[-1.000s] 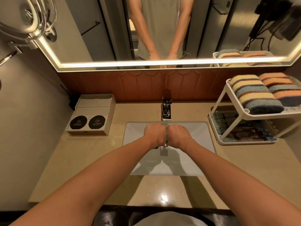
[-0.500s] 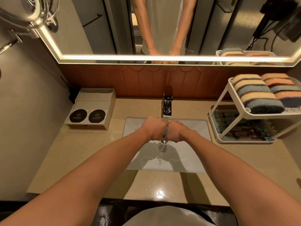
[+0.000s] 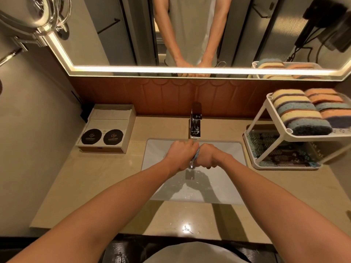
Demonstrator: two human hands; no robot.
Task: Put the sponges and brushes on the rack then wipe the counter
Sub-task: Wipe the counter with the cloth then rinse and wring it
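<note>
While left hand (image 3: 181, 154) and right hand (image 3: 209, 157) clutch cloth (image 3: 196, 155), sponges (image 3: 302, 112) fill rack (image 3: 303, 137).

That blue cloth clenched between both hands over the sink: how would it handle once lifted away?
Probably floppy: the cloth bunches small between left hand and right hand. Likely wet and drippy, given droplets in the sink.

Both bare forearms enter from the lower corners and converge at frame centre. Left hand (image 3: 181, 154) and right hand (image 3: 208, 156) fisted, knuckles up, side by side, nearly touching. Each grips one end of a blue cloth (image 3: 196, 155) bunched between them. Wrists roughly level.
</note>
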